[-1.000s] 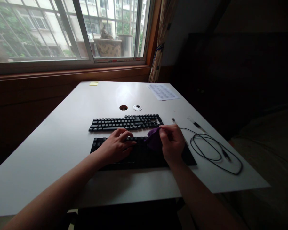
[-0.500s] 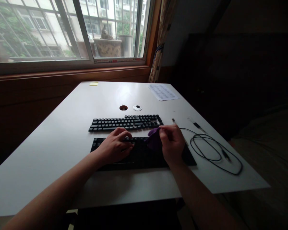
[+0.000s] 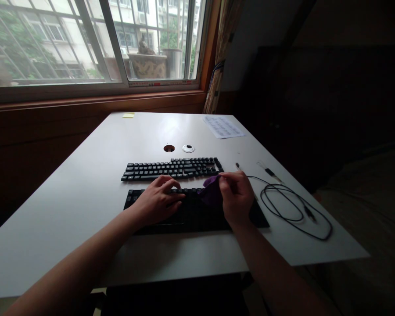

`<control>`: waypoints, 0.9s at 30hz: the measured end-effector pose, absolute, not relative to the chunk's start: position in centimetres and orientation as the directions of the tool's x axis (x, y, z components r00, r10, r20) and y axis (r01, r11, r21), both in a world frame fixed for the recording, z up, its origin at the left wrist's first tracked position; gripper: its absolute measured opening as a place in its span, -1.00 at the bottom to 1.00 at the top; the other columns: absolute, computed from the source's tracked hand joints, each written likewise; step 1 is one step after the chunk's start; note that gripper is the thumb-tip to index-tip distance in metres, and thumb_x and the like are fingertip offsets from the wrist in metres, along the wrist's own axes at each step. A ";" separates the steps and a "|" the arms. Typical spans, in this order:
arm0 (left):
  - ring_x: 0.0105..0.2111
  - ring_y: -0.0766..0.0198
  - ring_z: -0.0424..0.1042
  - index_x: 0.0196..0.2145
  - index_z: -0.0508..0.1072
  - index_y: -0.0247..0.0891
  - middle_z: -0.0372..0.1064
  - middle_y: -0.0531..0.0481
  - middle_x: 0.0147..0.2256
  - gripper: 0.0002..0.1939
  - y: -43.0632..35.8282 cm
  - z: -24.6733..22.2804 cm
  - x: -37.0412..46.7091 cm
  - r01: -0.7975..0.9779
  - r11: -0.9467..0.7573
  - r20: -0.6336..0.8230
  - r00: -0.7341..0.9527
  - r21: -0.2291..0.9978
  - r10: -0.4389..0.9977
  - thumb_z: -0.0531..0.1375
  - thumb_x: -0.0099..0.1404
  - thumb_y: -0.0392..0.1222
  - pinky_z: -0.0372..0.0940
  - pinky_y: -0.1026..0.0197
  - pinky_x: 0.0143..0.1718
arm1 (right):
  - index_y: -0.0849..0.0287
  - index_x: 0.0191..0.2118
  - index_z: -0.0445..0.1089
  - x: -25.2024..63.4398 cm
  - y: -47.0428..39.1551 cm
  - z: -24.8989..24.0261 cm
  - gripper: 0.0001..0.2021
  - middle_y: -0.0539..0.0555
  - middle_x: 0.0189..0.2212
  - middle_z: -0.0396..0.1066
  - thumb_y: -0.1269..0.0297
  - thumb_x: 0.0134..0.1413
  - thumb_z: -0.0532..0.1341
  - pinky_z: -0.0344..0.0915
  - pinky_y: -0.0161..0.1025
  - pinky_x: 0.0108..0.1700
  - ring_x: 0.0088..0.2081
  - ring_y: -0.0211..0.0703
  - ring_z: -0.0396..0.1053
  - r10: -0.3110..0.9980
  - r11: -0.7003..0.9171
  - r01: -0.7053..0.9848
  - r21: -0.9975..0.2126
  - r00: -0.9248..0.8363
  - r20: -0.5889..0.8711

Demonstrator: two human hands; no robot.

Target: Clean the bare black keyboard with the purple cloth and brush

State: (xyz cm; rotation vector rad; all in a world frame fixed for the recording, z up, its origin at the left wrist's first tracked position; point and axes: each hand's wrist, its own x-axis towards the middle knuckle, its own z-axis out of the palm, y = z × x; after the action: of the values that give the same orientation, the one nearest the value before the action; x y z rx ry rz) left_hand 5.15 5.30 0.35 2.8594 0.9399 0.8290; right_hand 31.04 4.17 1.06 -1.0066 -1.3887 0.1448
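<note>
A black keyboard (image 3: 197, 217) lies near the front of the white table, with keycaps along its far edge and a dark, mostly keyless-looking middle. My left hand (image 3: 159, 199) rests over its left half, fingers apart, the index fingertip touching the row at the far edge. Pinched in my right hand (image 3: 235, 193) is a purple cloth (image 3: 212, 191), which hangs over the keyboard's right part. Just beyond the keyboard, loose black keycaps (image 3: 158, 171) stand laid out in rows; a gap shows at their right end.
On the right lie a coiled black cable (image 3: 283, 215), a small black-handled tool with wire loops (image 3: 270, 172) and a thin brush-like item (image 3: 238, 166). Farther back are printed sheets (image 3: 225, 127), a yellow sticky note (image 3: 128, 115), a table hole (image 3: 169, 149) and a round cover (image 3: 188, 149).
The left index finger has straightened and pressed down at the far key row, where a small greyish keycap showed by the fingertips before. The right hand and cloth have barely moved.
</note>
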 end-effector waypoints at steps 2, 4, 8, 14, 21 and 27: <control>0.08 -0.04 0.28 -0.12 0.68 -0.08 0.46 -0.11 -0.03 -0.82 5.3 0.4 5.1 0.522 -0.830 0.467 0.694 0.197 0.548 0.28 0.39 -0.19 0.34 -0.12 0.11 | 0.05 -0.21 0.51 31.0 4.2 1.1 -0.94 -0.03 -0.36 0.37 0.30 0.23 0.27 0.29 -0.17 -0.29 -0.35 -0.19 0.34 0.628 0.595 0.460 -0.659 0.244 0.739; 0.08 -0.02 0.28 -0.17 0.68 -0.08 0.45 -0.10 -0.03 -0.84 5.3 0.4 5.1 0.495 -0.837 0.471 0.695 0.234 0.543 0.27 0.40 -0.19 0.35 -0.08 0.10 | 0.05 -0.21 0.50 31.0 4.2 1.1 -0.94 -0.03 -0.36 0.37 0.31 0.23 0.27 0.29 -0.17 -0.29 -0.36 -0.20 0.33 0.627 0.595 0.462 -0.658 0.245 0.739; 0.05 -0.01 0.28 0.03 0.62 -0.06 0.44 -0.12 -0.02 -0.72 5.3 0.3 5.1 0.531 -0.812 0.470 0.668 0.242 0.577 0.26 0.40 -0.21 0.36 -0.11 0.09 | 0.05 -0.22 0.50 30.9 4.1 1.1 -0.94 -0.03 -0.37 0.36 0.31 0.24 0.26 0.29 -0.18 -0.30 -0.36 -0.20 0.33 0.624 0.599 0.464 -0.652 0.240 0.744; 0.09 -0.03 0.28 -0.10 0.67 -0.06 0.45 -0.11 -0.02 -0.80 5.3 0.4 5.0 0.485 -0.846 0.469 0.707 0.223 0.529 0.29 0.37 -0.23 0.35 -0.11 0.12 | 0.05 -0.22 0.50 31.1 4.1 1.1 -0.94 -0.03 -0.37 0.36 0.28 0.24 0.26 0.30 -0.17 -0.31 -0.35 -0.19 0.34 0.632 0.589 0.473 -0.655 0.236 0.738; 0.11 -0.05 0.28 -0.03 0.64 -0.08 0.45 -0.13 -0.01 -0.76 5.4 0.4 4.9 0.499 -0.847 0.457 0.719 0.185 0.523 0.28 0.38 -0.21 0.34 -0.14 0.15 | 0.05 -0.23 0.50 30.9 4.1 1.1 -0.95 -0.03 -0.37 0.37 0.30 0.23 0.27 0.30 -0.18 -0.31 -0.36 -0.19 0.34 0.628 0.591 0.466 -0.658 0.247 0.738; 0.10 -0.02 0.29 0.00 0.63 -0.10 0.47 -0.13 -0.03 -0.74 5.5 0.8 4.7 0.486 -0.851 0.479 0.708 0.202 0.518 0.25 0.40 -0.24 0.34 -0.11 0.13 | 0.05 -0.23 0.50 30.8 4.0 1.1 -0.94 -0.04 -0.39 0.37 0.30 0.23 0.26 0.30 -0.17 -0.31 -0.37 -0.19 0.33 0.628 0.589 0.468 -0.659 0.247 0.737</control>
State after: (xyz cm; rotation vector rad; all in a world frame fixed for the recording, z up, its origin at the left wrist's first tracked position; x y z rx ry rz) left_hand 4.73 5.47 0.77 2.8471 0.8374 0.8268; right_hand 30.78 4.00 1.12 -1.0204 -1.3867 0.1404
